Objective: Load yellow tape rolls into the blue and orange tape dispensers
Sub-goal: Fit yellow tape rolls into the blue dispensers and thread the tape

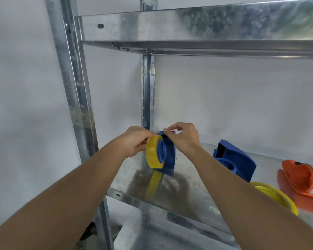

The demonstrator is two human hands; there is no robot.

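Both hands are raised in front of a metal shelf (188, 179), above its left end. The left hand (134, 141) grips a blue tape dispenser (168, 152) from the left side, with the fingers curled round its far edge, and holds it in the air above the shelf surface. A yellow tape roll (152, 154) sits on the round blue hub of this dispenser, and the open side of the roll faces the camera. The right hand (182, 138) is at the top of the dispenser; its thumb and first finger are closed together in a pinch just over the upper edge, on what seems to be the loose end of the tape, but this end is too thin and pale to see clearly. Below the dispenser the shiny shelf shows a yellow and dark reflection. To the right, on the same shelf, a second blue dispenser (237, 159) lies without a roll, and its hub is visible. Near it, closer to the camera, a second yellow roll (276, 197) lies flat on the shelf, partly hidden behind the right forearm. An orange dispenser (300, 179) lies at the right edge of the view, just beside this roll. Another shelf board (188, 24) runs overhead, and a white wall (224, 105) is behind the rack.
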